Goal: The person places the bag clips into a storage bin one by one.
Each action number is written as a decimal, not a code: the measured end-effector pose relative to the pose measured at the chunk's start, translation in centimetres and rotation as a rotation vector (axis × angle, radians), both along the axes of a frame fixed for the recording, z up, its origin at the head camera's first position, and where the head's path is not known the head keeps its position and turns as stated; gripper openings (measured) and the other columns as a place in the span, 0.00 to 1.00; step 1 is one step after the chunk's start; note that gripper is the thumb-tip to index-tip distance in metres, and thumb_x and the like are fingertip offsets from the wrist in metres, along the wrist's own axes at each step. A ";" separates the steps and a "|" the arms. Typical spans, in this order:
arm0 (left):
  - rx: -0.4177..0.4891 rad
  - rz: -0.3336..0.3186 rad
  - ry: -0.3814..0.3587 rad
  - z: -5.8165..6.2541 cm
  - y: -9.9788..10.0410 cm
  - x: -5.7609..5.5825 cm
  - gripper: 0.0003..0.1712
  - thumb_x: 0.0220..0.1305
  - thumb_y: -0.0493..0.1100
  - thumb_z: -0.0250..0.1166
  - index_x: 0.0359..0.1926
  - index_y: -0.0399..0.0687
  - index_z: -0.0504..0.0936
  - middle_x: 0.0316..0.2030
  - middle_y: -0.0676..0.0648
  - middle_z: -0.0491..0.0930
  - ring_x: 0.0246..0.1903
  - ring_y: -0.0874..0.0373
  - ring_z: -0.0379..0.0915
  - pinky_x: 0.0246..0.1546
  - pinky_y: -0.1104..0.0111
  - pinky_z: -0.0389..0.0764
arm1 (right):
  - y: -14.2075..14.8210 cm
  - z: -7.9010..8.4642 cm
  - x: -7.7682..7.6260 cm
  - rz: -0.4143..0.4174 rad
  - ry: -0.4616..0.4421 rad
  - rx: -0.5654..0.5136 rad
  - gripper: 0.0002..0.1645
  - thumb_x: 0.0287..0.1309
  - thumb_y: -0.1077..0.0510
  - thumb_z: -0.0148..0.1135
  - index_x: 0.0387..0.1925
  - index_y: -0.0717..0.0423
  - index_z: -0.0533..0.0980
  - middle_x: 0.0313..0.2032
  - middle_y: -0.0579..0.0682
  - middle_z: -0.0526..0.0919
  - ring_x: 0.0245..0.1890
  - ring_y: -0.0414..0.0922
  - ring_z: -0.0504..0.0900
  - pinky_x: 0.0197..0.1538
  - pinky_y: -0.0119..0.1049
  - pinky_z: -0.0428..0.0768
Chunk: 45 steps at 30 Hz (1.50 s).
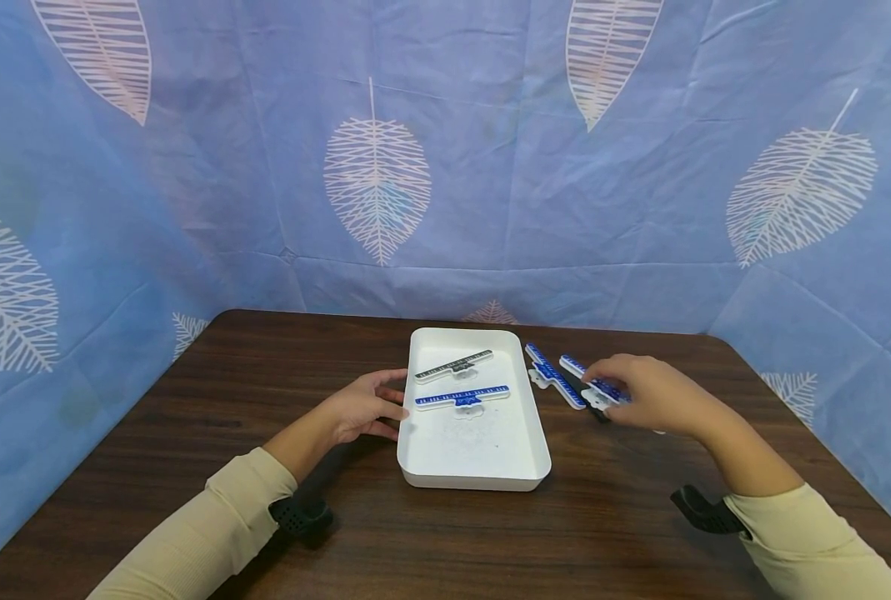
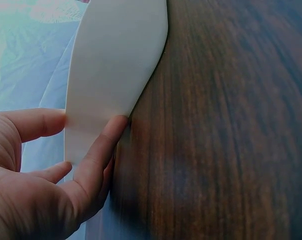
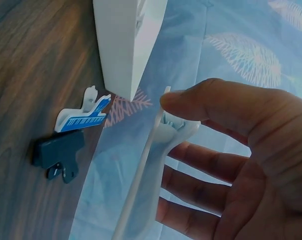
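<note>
Left of the white tray (image 1: 460, 454), the left hand (image 1: 361, 407) touches it, fingers spread; we see a dark wooden table (image 1: 490, 542) beneath, blue leaf-print cloth (image 1: 475, 208) behind; right of it, the right hand (image 1: 651, 392) pinches a blue-and-white clip (image 3: 150, 177).

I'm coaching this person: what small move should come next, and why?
Probably carry the held clip over the tray: the right grip pinches it, a blue clip and a black one lie inside, and the left grip touches the tray.
</note>
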<state>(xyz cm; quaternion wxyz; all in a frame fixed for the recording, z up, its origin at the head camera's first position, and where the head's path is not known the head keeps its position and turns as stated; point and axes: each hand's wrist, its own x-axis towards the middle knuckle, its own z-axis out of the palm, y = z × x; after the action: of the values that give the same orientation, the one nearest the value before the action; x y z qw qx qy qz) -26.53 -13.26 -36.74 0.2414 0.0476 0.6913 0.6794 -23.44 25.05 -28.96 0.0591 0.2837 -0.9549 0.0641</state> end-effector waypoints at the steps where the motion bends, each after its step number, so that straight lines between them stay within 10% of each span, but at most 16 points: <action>1: -0.001 -0.001 0.003 0.0 0.0 0.0 0.43 0.51 0.25 0.59 0.66 0.48 0.53 0.51 0.33 0.63 0.40 0.43 0.74 0.33 0.54 0.78 | -0.1 0.1 0.0 0.008 -0.001 0.000 0.23 0.40 0.59 0.67 0.45 0.51 0.76 0.41 0.49 0.78 0.35 0.43 0.75 0.36 0.42 0.75; 45: 0.008 0.005 0.008 -0.3 0.0 -0.1 0.43 0.50 0.26 0.60 0.65 0.50 0.54 0.50 0.34 0.64 0.38 0.44 0.75 0.32 0.54 0.78 | -8.2 2.5 -2.8 0.116 -0.192 0.058 0.22 0.42 0.59 0.65 0.44 0.45 0.76 0.43 0.44 0.76 0.34 0.42 0.72 0.37 0.38 0.73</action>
<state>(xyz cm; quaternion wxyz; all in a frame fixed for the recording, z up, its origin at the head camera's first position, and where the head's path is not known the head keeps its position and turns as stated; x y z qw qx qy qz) -26.65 -13.29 -37.08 0.2366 0.0496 0.6897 0.6826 -26.24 16.80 -26.45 -0.0447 0.3327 -0.9396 0.0665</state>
